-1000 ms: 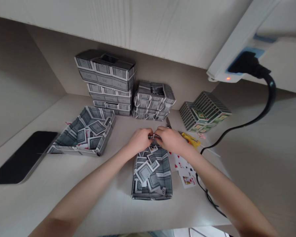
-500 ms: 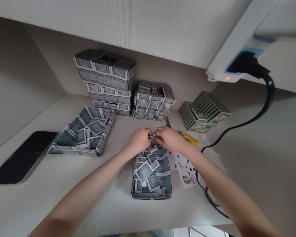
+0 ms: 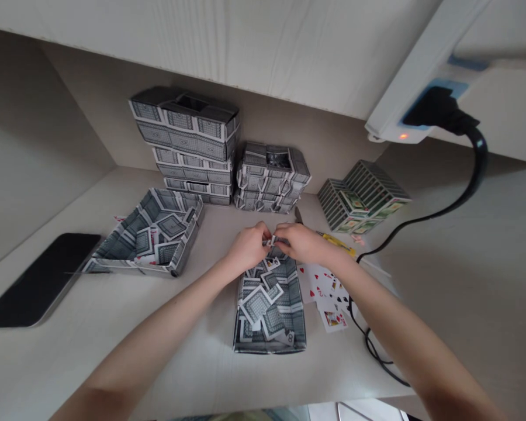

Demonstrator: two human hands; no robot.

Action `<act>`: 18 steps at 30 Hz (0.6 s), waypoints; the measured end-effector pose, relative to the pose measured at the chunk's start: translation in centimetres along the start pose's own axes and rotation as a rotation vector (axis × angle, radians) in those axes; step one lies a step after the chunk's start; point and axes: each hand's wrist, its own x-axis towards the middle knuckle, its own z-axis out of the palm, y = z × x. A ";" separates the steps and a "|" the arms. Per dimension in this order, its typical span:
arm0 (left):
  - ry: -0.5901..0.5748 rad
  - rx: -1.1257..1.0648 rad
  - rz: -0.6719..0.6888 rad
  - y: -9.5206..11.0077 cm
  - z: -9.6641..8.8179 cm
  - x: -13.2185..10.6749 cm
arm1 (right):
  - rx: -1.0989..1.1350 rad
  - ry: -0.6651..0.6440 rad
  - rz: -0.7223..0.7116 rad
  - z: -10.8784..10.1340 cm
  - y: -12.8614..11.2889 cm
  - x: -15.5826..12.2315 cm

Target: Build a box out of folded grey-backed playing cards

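My left hand (image 3: pixel 248 248) and my right hand (image 3: pixel 301 242) meet at the far end of a tray made of folded playing cards (image 3: pixel 301 318). Between their fingertips is a small folded playing card (image 3: pixel 272 240), pinched from both sides. Whether it is joined to the tray's far rim I cannot tell, as my fingers cover that spot. Inside the tray lie several loose and cut cards (image 3: pixel 256 303), mostly back side up. To the right of the tray, face-up cards (image 3: pixel 333 319) are spread on the desk, partly under my right forearm.
A wider card tray (image 3: pixel 188 248) with loose cards stands left, near a black phone (image 3: pixel 39 280). Stacked card boxes (image 3: pixel 188 128) and smaller ones (image 3: pixel 272 175) stand behind. At right are a striped card structure (image 3: pixel 368 196), a yellow cutter (image 3: pixel 339 244), a black cable (image 3: pixel 421 221) and a power strip (image 3: pixel 403 126).
My fingers have shifted slightly around the small folded card, with the left fingertips raised a little. The trays and loose cards stay where they were.
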 end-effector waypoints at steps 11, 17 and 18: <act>-0.013 0.041 0.056 0.1 -0.3 -0.1 | -0.131 -0.088 -0.022 -1.2 -0.3 0.6; -0.043 0.071 -0.007 0.7 -0.6 -0.3 | -0.123 -0.191 -0.066 -2.5 -0.5 1.4; -0.044 0.069 -0.008 0.7 -0.6 -0.3 | -0.132 -0.198 -0.076 -2.6 -0.5 1.4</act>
